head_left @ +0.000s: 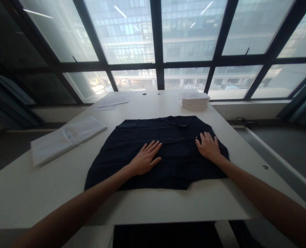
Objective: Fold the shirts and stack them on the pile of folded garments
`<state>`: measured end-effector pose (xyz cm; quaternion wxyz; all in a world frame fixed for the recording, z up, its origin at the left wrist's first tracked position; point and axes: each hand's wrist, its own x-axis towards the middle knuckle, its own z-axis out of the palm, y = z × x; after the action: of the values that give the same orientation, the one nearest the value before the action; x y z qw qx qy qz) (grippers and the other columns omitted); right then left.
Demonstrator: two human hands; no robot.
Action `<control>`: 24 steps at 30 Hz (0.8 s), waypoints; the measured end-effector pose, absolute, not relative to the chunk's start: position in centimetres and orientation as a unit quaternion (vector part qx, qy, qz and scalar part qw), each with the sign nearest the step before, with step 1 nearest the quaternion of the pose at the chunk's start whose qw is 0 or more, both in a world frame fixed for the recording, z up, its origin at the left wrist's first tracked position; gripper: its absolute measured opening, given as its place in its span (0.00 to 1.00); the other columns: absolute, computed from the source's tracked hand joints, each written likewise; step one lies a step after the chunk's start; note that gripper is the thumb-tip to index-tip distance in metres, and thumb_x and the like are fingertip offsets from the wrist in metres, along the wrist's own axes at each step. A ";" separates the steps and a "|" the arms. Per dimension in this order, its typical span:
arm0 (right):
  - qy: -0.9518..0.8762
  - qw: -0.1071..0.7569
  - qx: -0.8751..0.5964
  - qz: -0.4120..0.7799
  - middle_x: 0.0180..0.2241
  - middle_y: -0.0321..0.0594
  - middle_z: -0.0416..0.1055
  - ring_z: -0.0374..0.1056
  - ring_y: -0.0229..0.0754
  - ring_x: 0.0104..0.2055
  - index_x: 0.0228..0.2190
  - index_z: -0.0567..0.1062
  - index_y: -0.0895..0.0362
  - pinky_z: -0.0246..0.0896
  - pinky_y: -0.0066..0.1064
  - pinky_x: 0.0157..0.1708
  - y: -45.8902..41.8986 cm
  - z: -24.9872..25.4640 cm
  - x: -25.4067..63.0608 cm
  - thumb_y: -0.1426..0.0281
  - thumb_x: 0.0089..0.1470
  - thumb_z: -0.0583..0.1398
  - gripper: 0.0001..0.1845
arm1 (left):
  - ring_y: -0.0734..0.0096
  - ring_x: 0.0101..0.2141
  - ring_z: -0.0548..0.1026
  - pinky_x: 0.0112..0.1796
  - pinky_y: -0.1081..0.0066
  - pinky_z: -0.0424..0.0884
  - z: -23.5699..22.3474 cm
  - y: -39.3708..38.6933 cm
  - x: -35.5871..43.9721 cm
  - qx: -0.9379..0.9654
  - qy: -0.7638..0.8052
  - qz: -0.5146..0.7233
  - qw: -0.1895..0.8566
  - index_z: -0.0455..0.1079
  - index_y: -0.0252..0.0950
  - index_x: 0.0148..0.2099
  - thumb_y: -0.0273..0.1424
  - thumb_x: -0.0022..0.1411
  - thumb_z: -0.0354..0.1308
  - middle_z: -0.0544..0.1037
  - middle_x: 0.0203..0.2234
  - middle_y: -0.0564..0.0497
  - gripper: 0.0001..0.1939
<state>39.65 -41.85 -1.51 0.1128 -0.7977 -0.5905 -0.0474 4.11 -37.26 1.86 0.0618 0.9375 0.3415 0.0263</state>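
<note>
A dark navy garment [168,168], which looks like a shirt with a collar at its far right part, lies spread flat on the white table [153,206]. My left hand [145,159] rests palm down near the garment's middle, fingers stretched out and pointing away to the right. On its right part lies my right hand [209,146], also flat with the fingers apart. Just beyond those fingertips shows a small pale spot, perhaps a button. Neither hand grips the cloth.
A folded white packet [69,137] lies at the table's left. Behind it are white paper sheets [114,100]. A stack of folded white cloths [194,100] stands at the far right. Large windows [132,34] rise past the table's far edge. A small dark mark [265,167] sits near the right edge.
</note>
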 end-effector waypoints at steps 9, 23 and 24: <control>-0.606 0.124 -0.785 -0.039 0.70 0.60 0.56 0.49 0.59 0.73 0.66 0.64 0.65 0.43 0.60 0.68 -41.9 -1.6 40.5 0.59 0.69 0.47 0.33 | 0.52 0.72 0.47 0.68 0.42 0.49 0.9 -37.1 -10.7 0.894 0.447 0.027 -0.001 0.49 0.45 0.76 0.49 0.77 0.38 0.49 0.74 0.50 0.31; -0.871 0.203 -0.448 0.022 0.62 0.43 0.70 0.66 0.54 0.64 0.58 0.76 0.45 0.69 0.50 0.59 -54.1 2.0 41.8 0.65 0.62 0.64 0.23 | 0.46 0.68 0.60 0.62 0.47 0.66 3.9 -42.8 -22.8 0.924 0.374 0.050 0.066 0.57 0.53 0.73 0.49 0.65 0.63 0.56 0.72 0.49 0.38; -0.876 0.193 -0.441 0.014 0.61 0.44 0.71 0.67 0.54 0.63 0.58 0.76 0.45 0.70 0.50 0.58 -54.7 1.8 41.8 0.64 0.61 0.65 0.24 | 0.47 0.68 0.61 0.62 0.48 0.68 3.9 -42.9 -23.0 0.926 0.368 0.058 0.065 0.59 0.53 0.72 0.48 0.65 0.64 0.58 0.71 0.49 0.37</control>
<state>41.81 -54.70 1.77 0.1934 -0.4414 -0.8761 0.0144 -23.01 -42.94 3.94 0.0646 0.9256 0.3684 0.0583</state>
